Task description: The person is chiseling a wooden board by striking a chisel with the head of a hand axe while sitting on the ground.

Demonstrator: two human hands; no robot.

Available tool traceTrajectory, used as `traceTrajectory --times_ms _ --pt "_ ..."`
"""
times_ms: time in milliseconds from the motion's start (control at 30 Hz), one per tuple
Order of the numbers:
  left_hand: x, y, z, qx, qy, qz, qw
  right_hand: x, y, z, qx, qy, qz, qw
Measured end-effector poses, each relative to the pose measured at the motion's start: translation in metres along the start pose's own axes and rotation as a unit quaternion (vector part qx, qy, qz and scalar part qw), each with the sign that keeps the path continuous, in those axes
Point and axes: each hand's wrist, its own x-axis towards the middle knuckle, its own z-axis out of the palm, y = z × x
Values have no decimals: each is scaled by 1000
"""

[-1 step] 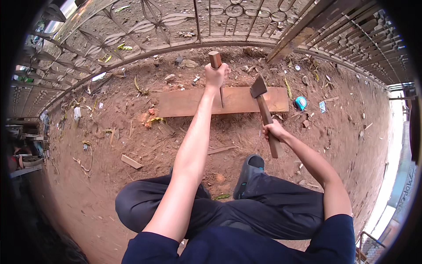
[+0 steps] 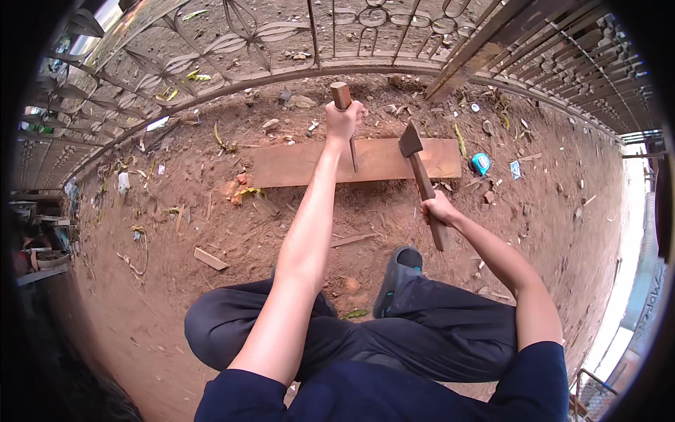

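Currently clenched in left hand (image 2: 342, 124): chisel-like tool (image 2: 342, 98), thick brown wooden handle, slim dark metal shaft, near upright. Tip over middle of long, flat reddish-brown wooden plank (image 2: 295, 163), laid on littered brown dirt ground (image 2: 162, 309); cannot confirm contact. Right hand (image 2: 439, 207) wrapped round wooden shaft of hatchet-like tool (image 2: 424, 181), dark wedge-shaped head, near plank's right part; touching or raised, cannot tell. Probably best: seat tip firmly, hold shaft plumb, keep fingers below handle top, keep wedge edge off left wrist.
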Motion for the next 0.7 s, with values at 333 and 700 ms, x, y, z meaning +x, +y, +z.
traceTrajectory --times_ms 333,700 --pt "1 6 -38 -100 -19 -43 994 24 19 -28 -29 -26 -26 999" --pt "28 -4 -8 -28 72 -75 994 19 20 -22 -13 -16 -31 999"
